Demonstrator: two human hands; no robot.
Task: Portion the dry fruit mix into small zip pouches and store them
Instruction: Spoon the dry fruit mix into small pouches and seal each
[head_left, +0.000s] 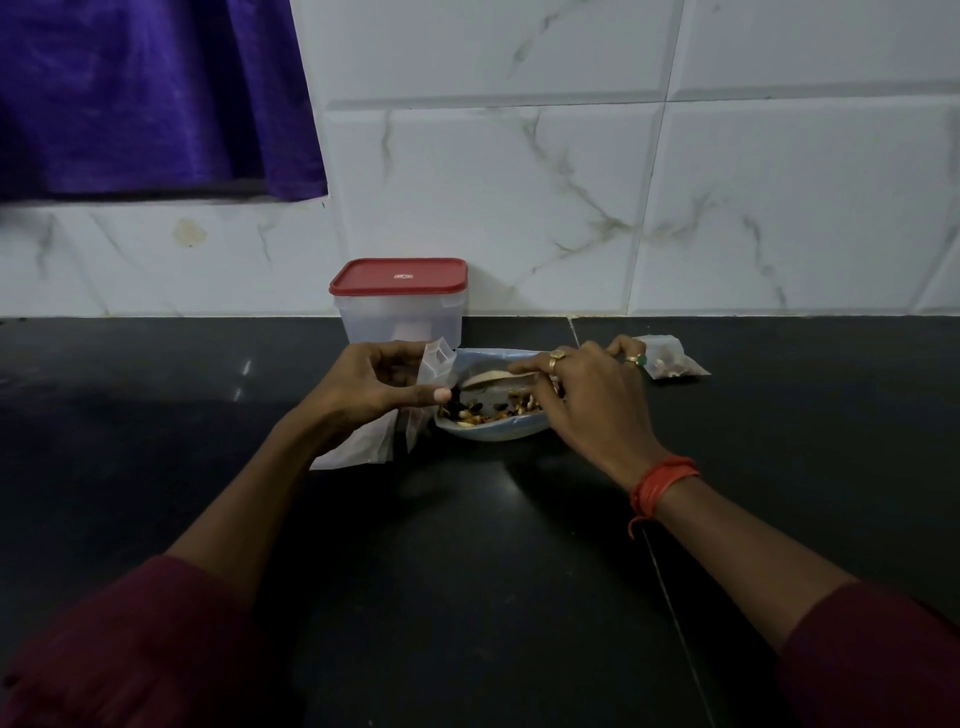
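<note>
While the left hand (374, 389) pinches a small clear zip pouch (436, 364) between its thumb and curled fingers, holding it upright at the left rim of the bowl (498, 434), the right hand (587, 395) reaches in from the other side. The bowl is pale blue and stands on the black tabletop (467, 571), between the two hands. The dry fruit mix (483, 411) lies in the bottom of it, dark and light pieces together. The right hand's fingers are bent down into the bowl over a pale spoon-like piece (488, 378) that lies across the mix; whether they grip it or only rest on it I cannot tell, since the back of the hand hides the fingertips. Two rings (556, 356) show on that hand, and an orange thread (662, 483) is wound round its wrist. Under the left wrist a stack of empty pouches (358, 449) lies flat on the tabletop, just left of the bowl. A filled pouch (672, 361) with some mix inside lies to the right, near the right hand's outermost finger. Behind the bowl, against the tiled wall (571, 182), stands a clear container (400, 322) closed with a red lid (399, 275). What it holds does not show. A purple cloth (145, 93) hangs at the upper left. Both forearms are bare, with dark red sleeves at the bottom edge.
</note>
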